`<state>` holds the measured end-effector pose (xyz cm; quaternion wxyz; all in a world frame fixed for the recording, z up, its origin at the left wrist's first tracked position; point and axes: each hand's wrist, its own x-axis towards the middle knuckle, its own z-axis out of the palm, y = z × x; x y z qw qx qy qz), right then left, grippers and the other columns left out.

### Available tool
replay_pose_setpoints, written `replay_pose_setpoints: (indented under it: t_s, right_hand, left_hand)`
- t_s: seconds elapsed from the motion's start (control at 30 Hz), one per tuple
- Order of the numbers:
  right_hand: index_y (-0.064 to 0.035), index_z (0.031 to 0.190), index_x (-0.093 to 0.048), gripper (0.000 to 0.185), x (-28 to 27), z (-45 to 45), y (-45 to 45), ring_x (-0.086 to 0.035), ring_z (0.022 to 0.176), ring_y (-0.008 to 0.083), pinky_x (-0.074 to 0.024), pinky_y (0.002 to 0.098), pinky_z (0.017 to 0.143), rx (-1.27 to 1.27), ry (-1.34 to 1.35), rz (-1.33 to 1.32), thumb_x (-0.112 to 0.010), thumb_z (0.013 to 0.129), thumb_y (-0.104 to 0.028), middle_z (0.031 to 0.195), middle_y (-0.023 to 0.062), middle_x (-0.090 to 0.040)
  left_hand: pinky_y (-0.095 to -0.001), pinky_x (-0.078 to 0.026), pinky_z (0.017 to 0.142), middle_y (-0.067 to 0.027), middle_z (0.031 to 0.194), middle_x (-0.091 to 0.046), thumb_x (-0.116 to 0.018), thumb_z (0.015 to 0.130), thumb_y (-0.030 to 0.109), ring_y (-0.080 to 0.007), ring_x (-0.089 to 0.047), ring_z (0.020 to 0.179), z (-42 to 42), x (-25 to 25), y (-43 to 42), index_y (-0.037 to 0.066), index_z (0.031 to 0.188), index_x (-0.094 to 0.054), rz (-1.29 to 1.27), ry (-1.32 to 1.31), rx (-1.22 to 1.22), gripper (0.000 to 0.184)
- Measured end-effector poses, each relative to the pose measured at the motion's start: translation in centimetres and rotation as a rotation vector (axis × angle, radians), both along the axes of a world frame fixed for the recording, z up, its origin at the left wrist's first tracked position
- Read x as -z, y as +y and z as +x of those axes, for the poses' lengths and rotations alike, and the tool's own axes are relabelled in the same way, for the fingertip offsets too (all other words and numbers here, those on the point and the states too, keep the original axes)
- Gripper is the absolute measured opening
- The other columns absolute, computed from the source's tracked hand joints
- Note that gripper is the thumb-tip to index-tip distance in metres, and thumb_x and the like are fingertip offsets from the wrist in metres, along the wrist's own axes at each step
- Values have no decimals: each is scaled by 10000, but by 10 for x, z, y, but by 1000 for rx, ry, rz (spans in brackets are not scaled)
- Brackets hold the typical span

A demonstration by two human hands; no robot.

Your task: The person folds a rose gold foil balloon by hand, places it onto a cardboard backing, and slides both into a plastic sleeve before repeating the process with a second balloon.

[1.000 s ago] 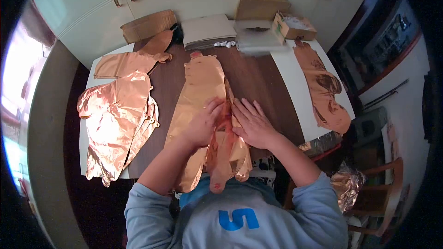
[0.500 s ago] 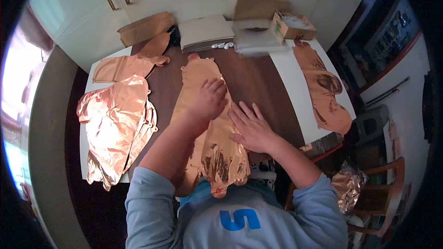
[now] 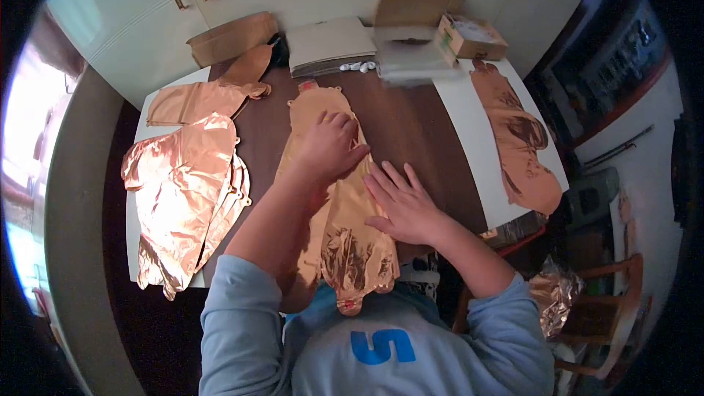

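A rose-gold foil balloon (image 3: 352,213), flat and uninflated, lies lengthwise in front of me, folded over along part of its length. Its near end, with a small red mark, hangs toward my shirt. My left hand (image 3: 334,148) is on its upper part, fingers curled at the folded right edge and thumb stretched to the right; the fingertips are partly hidden. My right hand (image 3: 400,205) lies flat on the balloon's right edge, fingers spread, partly over the brown table.
More foil balloons (image 3: 183,183) are piled at the left, and a folded one (image 3: 517,139) lies on a white board at the right. At the back are a cardboard stack (image 3: 330,44), clear plastic bags (image 3: 414,62) and an open box (image 3: 471,37). A chair (image 3: 623,315) stands right.
My left hand has shifted slightly up the balloon, and its thumb now reaches out to the right. My right hand stays flat in nearly the same place. The view has tilted slightly.
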<state>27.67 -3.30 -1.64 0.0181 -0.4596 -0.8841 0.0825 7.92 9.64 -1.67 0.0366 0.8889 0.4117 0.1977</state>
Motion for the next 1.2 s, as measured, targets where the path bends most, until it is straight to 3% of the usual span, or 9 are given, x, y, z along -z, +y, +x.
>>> replay_pose_setpoints:
  t_s: [0.17, 0.4, 0.5, 0.6, 0.67, 0.8, 0.93, 1.03, 1.2]
  right_hand:
    - [-23, 1502, -311, 780, -2, 5, -27, -183, 1482, 363, -102, 580, 1187, -25, 5, -3, -525, 934, -512, 1587, 186, -246]
    - [-37, 1494, -337, 777, -5, 6, -32, -195, 1478, 370, -117, 581, 1187, -27, 41, -41, -602, 899, -459, 1587, 184, -251]
    - [-44, 1479, -365, 770, -6, 8, -31, -210, 1470, 380, -136, 579, 1184, -29, 60, -41, -634, 880, -447, 1581, 184, -262]
    - [-59, 1464, -389, 753, -9, 9, -25, -231, 1457, 391, -158, 572, 1181, -52, 130, -57, -654, 868, -436, 1570, 187, -277]
    - [-77, 1459, -404, 740, -9, 12, -19, -243, 1449, 402, -175, 566, 1179, -60, 175, -51, -669, 860, -421, 1563, 191, -287]
    - [-107, 1458, -421, 724, -9, 12, -17, -252, 1442, 417, -193, 560, 1176, -69, 182, -38, -687, 853, -402, 1558, 193, -293]
    - [-117, 1462, -417, 722, -11, 11, -19, -251, 1441, 421, -189, 560, 1177, -86, 159, -30, -685, 854, -400, 1563, 194, -284]
    - [-99, 1465, -406, 728, -12, 12, -22, -240, 1441, 435, -177, 572, 1177, -98, 130, -44, -674, 860, -402, 1561, 211, -277]
    - [-95, 1456, -417, 723, -14, 11, -26, -244, 1438, 438, -195, 577, 1171, -86, 161, -46, -686, 846, -374, 1560, 210, -278]
  left_hand:
    - [-454, -415, 995, -149, 1057, -646, -687, 813, 433, -340, -585, 1080, 1, 7, 20, 43, 929, -686, -30, -51, -123, 406]
    - [-474, -472, 908, -164, 1097, -641, -712, 817, 450, -373, -610, 1025, -8, 24, 29, 48, 1069, -670, 199, -242, -414, 476]
    - [-421, -523, 784, -159, 1047, -640, -734, 848, 304, -324, -656, 922, -43, -35, -56, 12, 1056, -644, 15, -438, -301, 370]
    - [-278, -489, 685, -75, 788, -645, -681, 908, 154, -123, -611, 756, -90, -68, -176, -19, 927, -657, -433, -549, -397, 175]
    - [-267, -461, 546, -69, 634, -603, -712, 874, 173, -119, -563, 562, -113, -46, -250, 22, 721, -613, -436, -765, -645, 236]
    - [-266, -475, 603, -35, 848, -645, -655, 943, 239, -115, -590, 709, -115, 23, -332, 57, 944, -616, -756, -1270, -1042, 186]
    - [-273, -514, 716, -67, 960, -687, -647, 955, 233, -109, -631, 835, -100, 21, -316, 0, 1067, -653, -985, -1206, -885, 258]
    - [-312, -528, 773, -77, 938, -702, -653, 924, 159, -167, -658, 898, -104, 2, -288, -15, 1013, -669, -743, -1270, -721, 196]
    - [-450, -494, 935, -140, 1055, -669, -687, 818, 123, -332, -614, 1097, -87, -41, -228, 40, 972, -678, -258, -651, -36, 175]
